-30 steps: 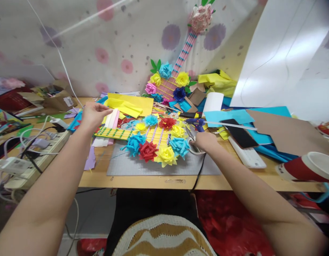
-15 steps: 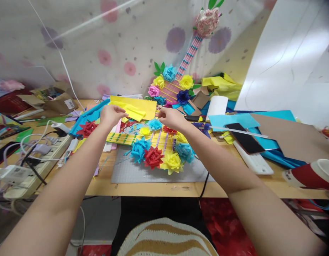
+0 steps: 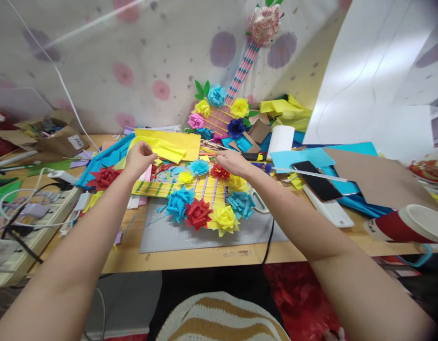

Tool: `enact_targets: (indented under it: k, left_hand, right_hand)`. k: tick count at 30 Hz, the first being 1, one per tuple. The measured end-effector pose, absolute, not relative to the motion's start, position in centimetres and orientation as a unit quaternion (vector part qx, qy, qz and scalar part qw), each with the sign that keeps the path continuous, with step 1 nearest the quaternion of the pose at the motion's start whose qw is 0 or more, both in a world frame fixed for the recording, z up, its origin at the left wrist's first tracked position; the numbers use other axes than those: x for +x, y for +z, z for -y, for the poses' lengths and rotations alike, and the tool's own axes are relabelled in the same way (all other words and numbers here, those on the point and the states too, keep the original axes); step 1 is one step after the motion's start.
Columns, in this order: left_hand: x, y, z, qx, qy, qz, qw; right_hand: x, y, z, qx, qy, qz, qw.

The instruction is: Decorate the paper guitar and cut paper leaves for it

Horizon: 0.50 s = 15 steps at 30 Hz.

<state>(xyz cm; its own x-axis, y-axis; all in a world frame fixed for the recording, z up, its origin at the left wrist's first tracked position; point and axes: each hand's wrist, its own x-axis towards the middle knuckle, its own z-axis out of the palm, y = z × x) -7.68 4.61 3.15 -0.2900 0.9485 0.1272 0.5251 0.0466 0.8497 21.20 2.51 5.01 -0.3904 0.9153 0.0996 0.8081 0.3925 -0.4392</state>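
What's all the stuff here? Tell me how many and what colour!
Yellow flowered guitar: one, yellow, centre
Mat: one, grey, partly under it
Pink flowered guitar: one, pink, at the back
Glue gun: one, blue, centre right
Phone: one, black, right
Cup: one, red and white, far right
Roll: one, white, back right
Power strip: one, cream, left
Cardboard box: one, brown, back left
Table: one, light brown, beneath these things
Paper pieces: many, mixed colours, around the table
Backdrop: one, flowery white, behind
Left hand: one, bare, left of centre
Right hand: one, bare, near the yellow guitar's body
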Motion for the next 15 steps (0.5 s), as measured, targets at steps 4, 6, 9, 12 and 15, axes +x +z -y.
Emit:
enact_targets:
  k: [4,6,9,12,15]
  left_hand:
    - [-7.5,3.0,-3.5,0.629,0.287,-0.693,0.205]
    - [-7.3,3.1,-2.9,0.653,0.226,-0.707,0.15]
    - [-7.3,3.4,-2.2,0.727,0.181,-0.649,0.133]
    - [-7.8,3.4,-1.8,0.802,0.114,-0.558,0.182]
    - [-8.4,2.9,-1.3,0.821,0.02,-0.525,0.224]
  right_hand:
    - [22.6,4.7,-2.0,-0.564,0.156,0.795,0.157]
    - [23.3,4.4,-1.8,-0.581,0.17,0.78,0.159]
    - [24.3,3.9,-1.9,-0.605,0.185,0.755,0.176]
    - [25.1,3.4,-2.3,-0.623,0.189,0.732,0.199]
    - [25.5,2.8,-2.6,-0.636,0.194,0.717,0.209]
